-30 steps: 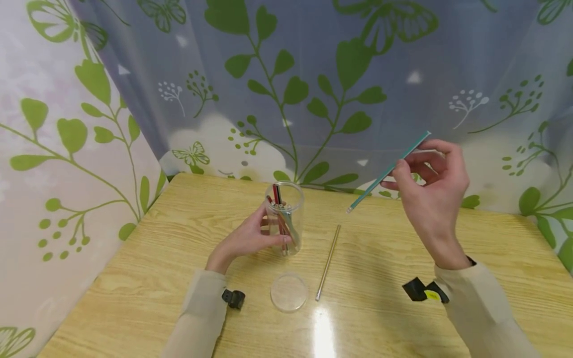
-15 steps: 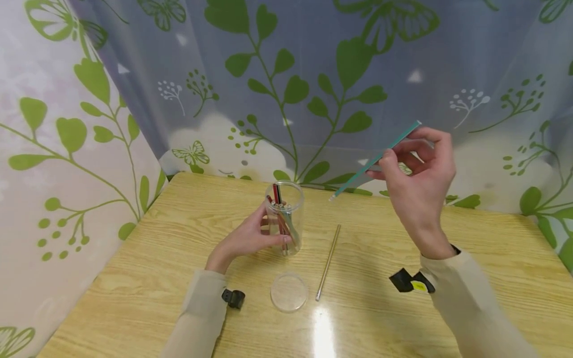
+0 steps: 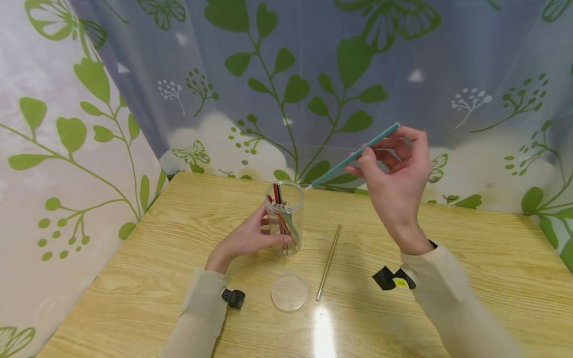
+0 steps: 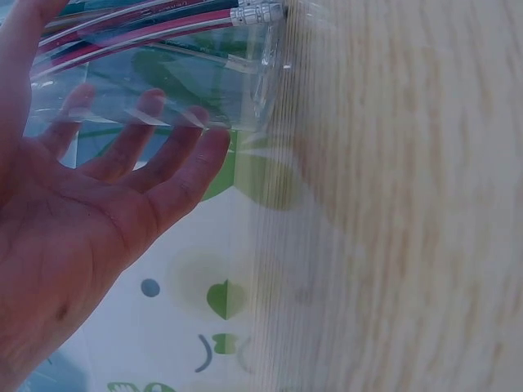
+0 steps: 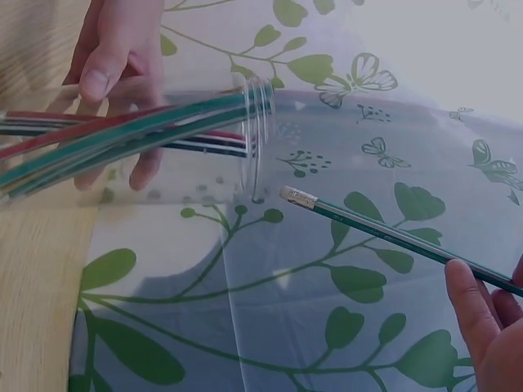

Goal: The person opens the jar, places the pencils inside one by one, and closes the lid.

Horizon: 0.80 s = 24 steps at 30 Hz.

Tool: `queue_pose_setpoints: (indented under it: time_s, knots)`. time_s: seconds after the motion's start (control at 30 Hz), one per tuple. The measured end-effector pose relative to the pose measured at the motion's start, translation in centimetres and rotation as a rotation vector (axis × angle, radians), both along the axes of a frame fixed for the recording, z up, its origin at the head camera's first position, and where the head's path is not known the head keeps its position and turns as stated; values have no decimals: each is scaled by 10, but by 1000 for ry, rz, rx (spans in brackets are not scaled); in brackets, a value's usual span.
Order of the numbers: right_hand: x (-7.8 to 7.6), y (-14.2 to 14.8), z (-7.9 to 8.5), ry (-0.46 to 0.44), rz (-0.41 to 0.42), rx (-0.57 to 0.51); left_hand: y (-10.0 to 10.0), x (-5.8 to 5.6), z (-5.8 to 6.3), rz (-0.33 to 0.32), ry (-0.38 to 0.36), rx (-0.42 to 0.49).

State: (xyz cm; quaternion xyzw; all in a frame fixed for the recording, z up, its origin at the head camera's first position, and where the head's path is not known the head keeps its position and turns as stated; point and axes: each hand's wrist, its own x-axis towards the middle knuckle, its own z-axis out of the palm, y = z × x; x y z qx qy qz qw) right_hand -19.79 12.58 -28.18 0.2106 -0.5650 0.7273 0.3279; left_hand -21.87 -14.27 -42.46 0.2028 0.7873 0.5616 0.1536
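Observation:
A clear plastic jar [image 3: 293,238] stands upright on the table, with several red, black and green pencils [image 5: 122,135] inside. My left hand [image 3: 248,236] grips its side, fingers behind and thumb in front. In the head view my right hand [image 3: 398,184] pinches a green pencil [image 3: 344,161] above the table. That pencil slants, its eraser end [image 5: 298,197] pointing down and left, close to the jar's rim [image 5: 260,139] but apart from it. In the left wrist view, fingers [image 4: 192,163] curl against the jar wall.
A round clear lid [image 3: 289,293] lies on the wooden table [image 3: 147,278] in front of the jar. To its right lies a gold pencil [image 3: 329,262]. Behind the table hangs a leaf-patterned cloth [image 3: 313,59].
My right hand has moved left with the green pencil, bringing its eraser end near the jar's rim. The left hand, jar, lid and gold pencil have stayed in place.

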Motion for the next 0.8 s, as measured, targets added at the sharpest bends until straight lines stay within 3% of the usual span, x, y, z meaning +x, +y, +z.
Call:
queue_pose_setpoints:
  time_s: [0.33, 0.8]
  knots:
    - [-7, -17, -9, -15, 46, 16, 0, -1, 0, 4, 1, 1]
    - [-20, -34, -31, -60, -5, 173, 0, 0, -1, 7, -1, 8]
